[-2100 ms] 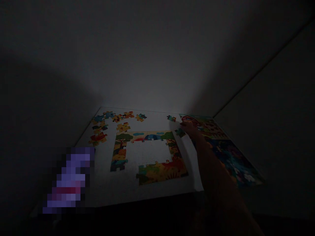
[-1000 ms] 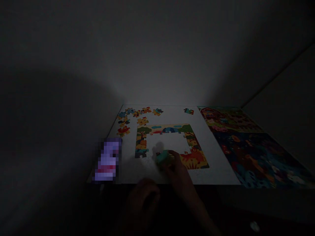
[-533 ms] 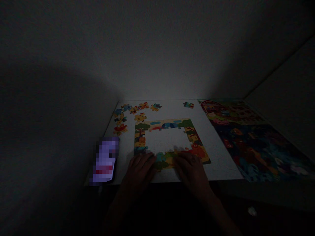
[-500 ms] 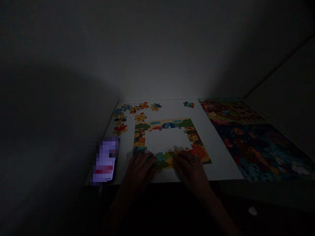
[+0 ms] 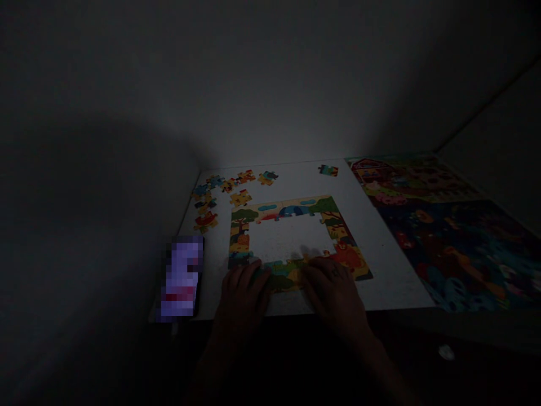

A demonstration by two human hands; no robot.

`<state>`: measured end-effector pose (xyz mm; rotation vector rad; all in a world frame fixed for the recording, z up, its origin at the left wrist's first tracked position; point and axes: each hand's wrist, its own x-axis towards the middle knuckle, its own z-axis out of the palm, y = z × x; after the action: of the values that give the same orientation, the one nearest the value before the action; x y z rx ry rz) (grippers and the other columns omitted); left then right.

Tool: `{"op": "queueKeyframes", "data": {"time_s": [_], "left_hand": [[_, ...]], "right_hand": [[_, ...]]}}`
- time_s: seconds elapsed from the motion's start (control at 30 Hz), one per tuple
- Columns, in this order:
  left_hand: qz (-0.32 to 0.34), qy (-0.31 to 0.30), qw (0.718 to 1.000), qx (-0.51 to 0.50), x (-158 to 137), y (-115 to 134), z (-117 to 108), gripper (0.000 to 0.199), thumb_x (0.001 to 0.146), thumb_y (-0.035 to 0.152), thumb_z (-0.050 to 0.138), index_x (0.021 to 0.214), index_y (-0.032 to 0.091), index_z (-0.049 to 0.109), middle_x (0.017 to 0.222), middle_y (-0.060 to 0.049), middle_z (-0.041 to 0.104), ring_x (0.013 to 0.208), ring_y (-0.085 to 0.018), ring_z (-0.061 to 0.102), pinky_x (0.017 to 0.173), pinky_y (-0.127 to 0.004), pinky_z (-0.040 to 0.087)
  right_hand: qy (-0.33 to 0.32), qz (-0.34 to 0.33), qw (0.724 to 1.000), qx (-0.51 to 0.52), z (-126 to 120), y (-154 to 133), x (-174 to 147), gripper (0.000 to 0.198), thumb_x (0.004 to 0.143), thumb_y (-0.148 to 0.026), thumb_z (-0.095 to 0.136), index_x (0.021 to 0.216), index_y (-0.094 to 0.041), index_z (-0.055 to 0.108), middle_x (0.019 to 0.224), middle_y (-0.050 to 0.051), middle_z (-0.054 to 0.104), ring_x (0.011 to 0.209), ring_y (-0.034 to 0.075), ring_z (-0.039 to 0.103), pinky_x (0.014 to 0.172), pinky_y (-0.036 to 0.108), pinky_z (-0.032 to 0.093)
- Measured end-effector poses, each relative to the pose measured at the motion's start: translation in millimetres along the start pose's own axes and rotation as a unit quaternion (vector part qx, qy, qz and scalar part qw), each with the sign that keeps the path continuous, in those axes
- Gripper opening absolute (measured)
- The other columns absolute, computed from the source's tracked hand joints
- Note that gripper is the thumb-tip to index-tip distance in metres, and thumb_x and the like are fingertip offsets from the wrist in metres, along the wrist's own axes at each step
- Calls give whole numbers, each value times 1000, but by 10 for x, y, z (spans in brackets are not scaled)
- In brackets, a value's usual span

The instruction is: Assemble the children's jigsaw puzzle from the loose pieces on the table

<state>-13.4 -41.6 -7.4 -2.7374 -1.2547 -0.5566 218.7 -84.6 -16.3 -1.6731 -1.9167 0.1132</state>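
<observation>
1. Puzzle frame (image 5: 291,237) lies mid-surface: border ring joined on all four sides, centre not filled in.
2. Left hand (image 5: 245,293) and right hand (image 5: 333,290) rest flat, fingers spread, a little apart, pressing the near edge; neither grips anything.
3. Loose pieces (image 5: 224,194) sit scattered at the far left; one stray piece (image 5: 328,170) far right.
4. White surface (image 5: 389,270) against a wall corner; finished puzzles (image 5: 439,237) to the right, phone (image 5: 181,279) to the left. Room very dim.

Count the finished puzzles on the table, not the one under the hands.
2. Both lie right of the puzzle frame: the red-barn farm puzzle at the far right, the dark blue puzzle nearer, directly in front of it. Dim light; its right edge is cut off.
</observation>
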Motion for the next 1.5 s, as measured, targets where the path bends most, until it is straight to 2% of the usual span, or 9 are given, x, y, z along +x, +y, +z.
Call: {"op": "queueKeyframes", "data": {"time_s": [0.2,0.33,0.5,0.63,0.73,0.97,1.2,1.33,1.5], "left_hand": [[-54,62,996,-46,-68,-35,-38,31,97,23,48,125,24,61,131,-9,61,125,-26,53,106,-49,45],[-81,93,991,-44,-136,-173,-35,33,99,22,44,128,23,59,128,-8,64,120,-23,58,111,-50,41],[-96,70,992,-48,-149,-248,49,35,98,24,47,132,23,58,131,-9,63,123,-24,58,103,-45,51],[-82,85,992,-54,-163,-247,106,34,97,23,49,130,24,59,131,-9,63,123,-25,57,102,-47,51],[-98,92,990,-43,-184,-252,117,32,97,23,50,127,24,60,130,-8,63,124,-26,56,102,-47,51],[-75,66,995,-8,-148,-256,25,33,95,20,53,126,26,61,128,-8,63,119,-26,59,98,-45,54],[-87,46,995,-13,-171,-296,64,36,99,26,43,131,24,58,139,-11,55,126,-28,55,98,-46,54],[-85,26,996,-18,-259,-393,168,40,99,26,42,136,28,54,148,-11,48,131,-30,51,98,-50,53],[-74,19,997,-23,-292,-429,187,40,98,25,42,136,30,56,146,-9,51,131,-30,51,99,-50,53]], "right_hand": [[-26,51,996,62,-21,-16,-21,22,93,-27,54,108,-27,69,113,9,67,105,29,59,92,49,47],[-39,75,982,168,-218,156,126,23,94,-34,50,104,-27,70,108,8,69,101,26,63,89,43,51],[26,133,982,128,-428,909,991,32,90,-42,50,104,-21,70,102,10,69,87,24,63,80,39,52],[87,137,987,15,-313,1568,1828,38,86,-32,50,114,-12,68,115,18,67,105,31,60,94,45,46],[112,148,982,-31,-130,1828,2138,43,88,-32,47,118,-8,66,121,22,65,117,33,55,102,45,40],[20,114,989,-89,144,1951,2118,48,92,-44,46,128,-19,62,136,14,60,123,31,54,104,46,38],[28,151,982,-111,113,1986,2166,46,89,-44,50,120,-15,67,118,16,67,114,31,58,99,43,41],[27,152,979,-131,147,1981,2164,55,89,-49,51,130,-13,61,131,18,61,124,33,50,105,46,35],[11,153,981,-117,131,1971,2158,48,91,-38,49,130,-11,59,131,17,62,123,29,52,106,38,33]]}}
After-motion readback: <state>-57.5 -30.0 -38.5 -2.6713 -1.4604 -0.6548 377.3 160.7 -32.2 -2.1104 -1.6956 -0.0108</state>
